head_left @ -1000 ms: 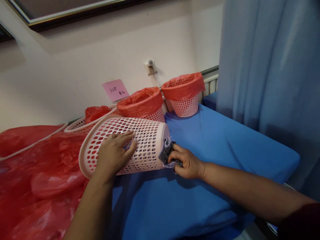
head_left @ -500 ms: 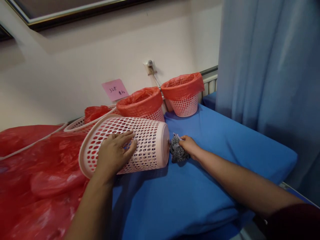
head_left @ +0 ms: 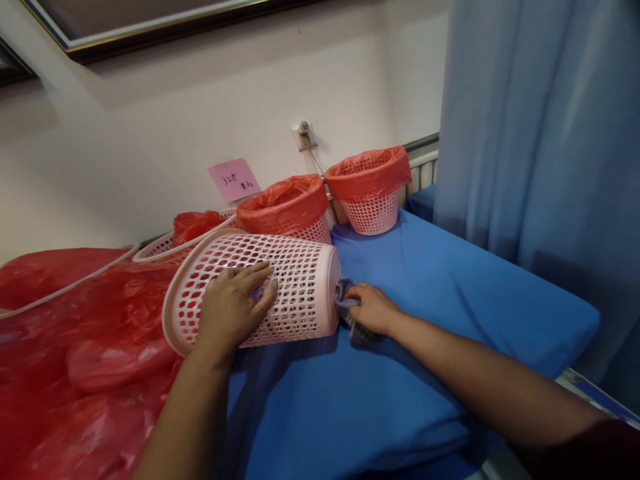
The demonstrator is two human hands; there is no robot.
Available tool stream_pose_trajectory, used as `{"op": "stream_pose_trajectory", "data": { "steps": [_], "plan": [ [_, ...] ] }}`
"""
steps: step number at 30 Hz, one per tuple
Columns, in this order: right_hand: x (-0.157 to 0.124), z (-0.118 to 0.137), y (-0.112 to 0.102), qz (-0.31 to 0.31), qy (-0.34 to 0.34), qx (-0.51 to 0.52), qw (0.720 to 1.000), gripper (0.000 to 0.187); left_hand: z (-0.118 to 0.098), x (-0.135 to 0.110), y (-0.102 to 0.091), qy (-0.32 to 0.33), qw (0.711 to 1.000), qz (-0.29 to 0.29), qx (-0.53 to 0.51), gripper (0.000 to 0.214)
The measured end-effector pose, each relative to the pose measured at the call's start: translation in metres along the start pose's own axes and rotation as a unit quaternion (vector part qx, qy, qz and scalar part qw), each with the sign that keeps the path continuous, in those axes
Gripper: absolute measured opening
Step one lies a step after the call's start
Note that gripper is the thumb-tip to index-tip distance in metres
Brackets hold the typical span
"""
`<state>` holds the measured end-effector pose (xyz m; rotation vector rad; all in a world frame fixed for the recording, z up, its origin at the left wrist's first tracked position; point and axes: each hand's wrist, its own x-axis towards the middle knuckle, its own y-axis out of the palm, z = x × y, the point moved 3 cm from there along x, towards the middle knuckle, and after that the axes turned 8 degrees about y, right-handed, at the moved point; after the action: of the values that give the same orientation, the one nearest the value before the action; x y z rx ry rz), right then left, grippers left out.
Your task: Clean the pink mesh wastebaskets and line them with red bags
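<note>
A pale pink perforated plastic basket (head_left: 295, 293) lies on its side, its base turned to the right. My left hand (head_left: 235, 300) rests on the basket's upper side, fingers stretched out and thumb apart. My right hand (head_left: 373, 308) is closed on a dark grey cloth (head_left: 364, 335), which is bunched up. It presses the cloth against the outside of the basket's base. The hand hides part of the cloth. Underneath is a blue-covered bed (head_left: 320, 407).
Two upright pink baskets lined with red bags, one nearer (head_left: 285, 207) and one farther (head_left: 373, 193), stand by the wall. Red plastic bags (head_left: 90, 353) spread over the left side. A pink note (head_left: 234, 180) is behind the baskets. A blue curtain (head_left: 530, 133) hangs at right.
My right hand has shifted slightly left and down, bringing the cloth against the basket's base. The cloth is now more bunched under my fingers. My left hand stays on the basket.
</note>
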<state>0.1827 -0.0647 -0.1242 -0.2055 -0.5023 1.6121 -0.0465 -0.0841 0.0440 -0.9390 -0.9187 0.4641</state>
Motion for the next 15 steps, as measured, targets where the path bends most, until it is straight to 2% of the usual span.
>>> {"op": "stream_pose_trajectory", "data": {
  "steps": [2, 4, 5, 7, 9, 10, 13, 15],
  "plan": [
    [0.004, 0.004, -0.005, -0.054, -0.012, 0.017, 0.998, 0.032, 0.0, -0.002, 0.001, -0.003, 1.0, -0.008, -0.003, 0.044],
    [0.001, 0.01, -0.008, -0.066, -0.069, 0.041, 0.995, 0.039, 0.0, -0.003, 0.001, -0.009, 1.0, -0.01, -0.003, 0.044],
    [-0.002, 0.012, -0.007, -0.044, -0.098, 0.043, 0.993, 0.038, 0.0, -0.004, 0.002, -0.011, 1.0, -0.01, -0.002, 0.044],
    [-0.01, 0.013, -0.003, 0.045, -0.12, 0.011, 0.992, 0.031, -0.001, -0.004, 0.001, -0.011, 1.0, -0.008, -0.001, 0.044],
    [-0.015, 0.008, 0.0, 0.12, -0.085, -0.034, 0.989, 0.027, -0.003, -0.005, -0.004, -0.003, 1.0, -0.016, -0.007, 0.042],
    [-0.016, 0.005, -0.001, 0.13, -0.063, -0.039, 0.989, 0.027, -0.004, -0.007, -0.008, 0.001, 1.0, -0.028, -0.008, 0.041],
    [-0.008, -0.003, -0.013, 0.086, -0.015, 0.001, 0.996, 0.03, -0.002, -0.02, -0.027, -0.032, 0.993, -0.11, 0.014, 0.042],
    [0.001, -0.009, -0.023, 0.053, 0.001, 0.028, 0.998, 0.03, 0.01, -0.037, -0.04, -0.112, 0.976, -0.182, 0.047, 0.054]
  ]
}}
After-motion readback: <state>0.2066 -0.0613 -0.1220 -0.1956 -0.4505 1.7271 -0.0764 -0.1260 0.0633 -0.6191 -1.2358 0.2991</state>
